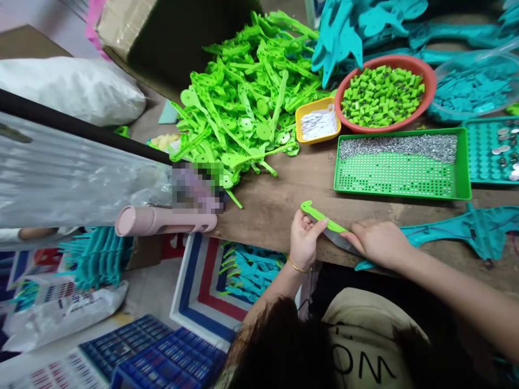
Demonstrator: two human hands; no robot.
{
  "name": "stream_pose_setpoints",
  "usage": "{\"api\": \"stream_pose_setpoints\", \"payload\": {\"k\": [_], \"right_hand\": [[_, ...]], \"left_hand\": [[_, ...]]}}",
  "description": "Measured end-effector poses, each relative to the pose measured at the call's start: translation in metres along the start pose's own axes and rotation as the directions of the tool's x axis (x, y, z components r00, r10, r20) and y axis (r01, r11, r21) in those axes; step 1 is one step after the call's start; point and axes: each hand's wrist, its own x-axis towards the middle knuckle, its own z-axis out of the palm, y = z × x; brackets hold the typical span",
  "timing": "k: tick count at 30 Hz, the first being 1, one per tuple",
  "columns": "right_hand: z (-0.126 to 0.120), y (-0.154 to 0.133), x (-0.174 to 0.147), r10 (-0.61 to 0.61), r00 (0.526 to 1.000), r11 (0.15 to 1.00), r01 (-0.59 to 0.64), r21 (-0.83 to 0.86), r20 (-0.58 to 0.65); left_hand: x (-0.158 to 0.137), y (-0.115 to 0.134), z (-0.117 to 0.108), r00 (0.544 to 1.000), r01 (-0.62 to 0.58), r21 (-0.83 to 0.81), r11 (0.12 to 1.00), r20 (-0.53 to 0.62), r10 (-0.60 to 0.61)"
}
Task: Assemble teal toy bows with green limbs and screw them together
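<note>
Near the table's front edge, a long, narrow bright green plastic piece [329,222] is held between my two hands. A grey, blade-like strip [340,240] lies along its lower side; whether the two are joined, I cannot tell. My left hand [303,240], with a thin bracelet at its wrist, pinches the green piece near its upper left end. My right hand [375,243] is closed over the lower right end, and its fingers hide that part. Just beyond the right hand, a large teal plastic part [450,229] rests on the table.
Behind stands a heap of green plastic parts [243,108]. A green tray [463,162] holds small metal pieces, near a yellow dish [310,139], a red bowl [430,89] and a clear teal-filled bowl [470,89]. A pink cylinder [162,220] lies left; blue crates [162,356] stand below.
</note>
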Motion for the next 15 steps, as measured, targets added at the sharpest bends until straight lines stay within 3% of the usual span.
{"api": "stream_pose_setpoints", "payload": {"k": [4, 8, 11, 15], "right_hand": [[-0.001, 0.002, -0.002, 0.011, 1.000, 1.000, -0.011, -0.002, 0.002], [-0.011, 0.003, -0.003, -0.014, 0.995, 0.998, 0.009, 0.054, 0.094], [-0.021, -0.004, 0.005, -0.022, 0.994, 0.964, -0.007, 0.267, 0.106], [-0.027, -0.017, 0.018, -0.015, 0.994, 0.797, -0.055, 0.601, 0.110]], "left_hand": [[0.003, 0.010, -0.007, 0.996, 0.075, 0.005, 0.997, 0.051, -0.075], [0.005, 0.028, -0.023, 0.942, 0.231, 0.162, 0.960, 0.211, -0.262], [0.002, 0.034, -0.031, 0.968, 0.127, 0.253, 0.959, 0.180, -0.176], [-0.005, 0.030, -0.032, 0.991, -0.043, 0.317, 0.947, 0.131, 0.002]]}}
